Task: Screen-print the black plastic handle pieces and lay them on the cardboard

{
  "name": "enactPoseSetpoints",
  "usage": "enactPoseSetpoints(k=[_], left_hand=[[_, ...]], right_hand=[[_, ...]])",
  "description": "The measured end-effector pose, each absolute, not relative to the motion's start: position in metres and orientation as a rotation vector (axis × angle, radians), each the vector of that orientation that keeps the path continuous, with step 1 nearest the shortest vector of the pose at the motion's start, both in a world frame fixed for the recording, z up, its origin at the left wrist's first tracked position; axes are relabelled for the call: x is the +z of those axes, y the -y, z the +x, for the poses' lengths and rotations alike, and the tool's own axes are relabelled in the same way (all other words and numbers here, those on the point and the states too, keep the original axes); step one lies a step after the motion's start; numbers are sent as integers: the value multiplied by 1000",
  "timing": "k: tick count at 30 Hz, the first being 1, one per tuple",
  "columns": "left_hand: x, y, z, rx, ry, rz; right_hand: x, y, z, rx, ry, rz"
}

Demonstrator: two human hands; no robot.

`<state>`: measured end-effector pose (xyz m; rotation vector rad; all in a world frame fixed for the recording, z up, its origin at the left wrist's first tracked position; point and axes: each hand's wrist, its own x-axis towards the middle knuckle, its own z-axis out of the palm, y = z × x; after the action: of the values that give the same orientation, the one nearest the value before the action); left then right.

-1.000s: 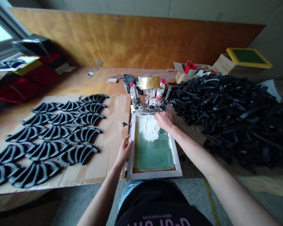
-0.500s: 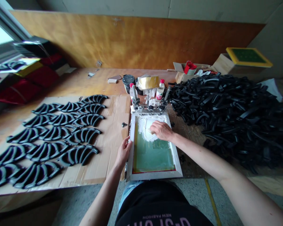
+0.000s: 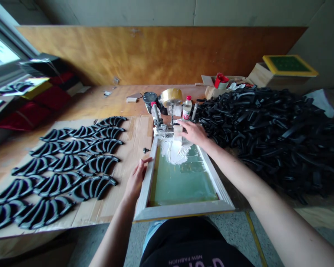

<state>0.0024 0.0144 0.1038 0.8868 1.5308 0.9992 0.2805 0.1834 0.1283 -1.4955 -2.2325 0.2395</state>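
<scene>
My right hand grips a pale, flat squeegee at the far end of a screen-printing frame. White ink lies in a thick smear on the green mesh below the squeegee. The frame's near end looks raised towards me, while its far end sits at the metal hinge clamp. Beside the frame's left bar is my left hand, one finger stretched out to the bar's edge. Its other fingers are partly hidden.
Black ribbed, wing-shaped parts lie in rows on cardboard to the left. A large heap of black parts fills the right. Behind the clamp stand a red-capped bottle, a tape roll and a dark tub.
The frame's near end has risen and looks larger. My right hand has moved the squeegee up to the far end, and the white ink is gathered there. My left hand has shifted slightly left.
</scene>
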Motion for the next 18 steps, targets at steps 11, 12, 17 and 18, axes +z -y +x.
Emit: enactPoseSetpoints(k=[11, 12, 17, 18], left_hand=[[138, -72, 33, 1495, -1213, 805], [127, -64, 41, 1445, -1238, 754], [63, -10, 80, 856, -1232, 478], [53, -3, 79, 818, -1237, 457]], right_hand=[[33, -109, 305, 518, 2274, -1592], [30, -100, 293, 475, 2324, -1529], [35, -54, 240, 293, 2347, -1374], [35, -46, 235, 314, 2429, -1237]])
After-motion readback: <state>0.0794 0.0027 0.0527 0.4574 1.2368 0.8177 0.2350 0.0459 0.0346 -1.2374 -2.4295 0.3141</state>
